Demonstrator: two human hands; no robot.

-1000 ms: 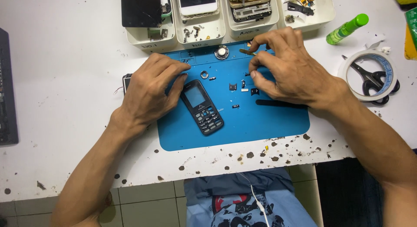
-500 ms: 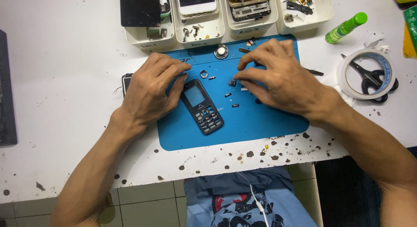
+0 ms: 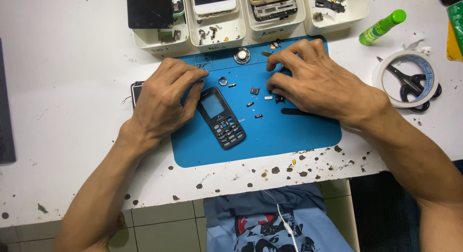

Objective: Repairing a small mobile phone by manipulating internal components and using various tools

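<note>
Left hand rests palm-down on the left edge of the blue mat, fingers curled, fingertips touching the top left corner of the black keypad phone. It's a steadying touch, not a grip: nothing pinched, fingers loosely together. The phone lies face up and tilted near the mat's centre-left, keypad toward the person.

Right hand lies on the upper right of the mat, fingers spread and bent, fingertips down among the small loose parts. Can't tell if its grip pinches any part; thumb and forefinger are close together just beside a tiny white piece.

A small metal ring and a round silver disc sit between the hands. A black flat tool lies under the right wrist.

Off the mat on the white surface: white trays of phone parts along the far edge, a green bottle, a tape roll with scissors inside it
</note>
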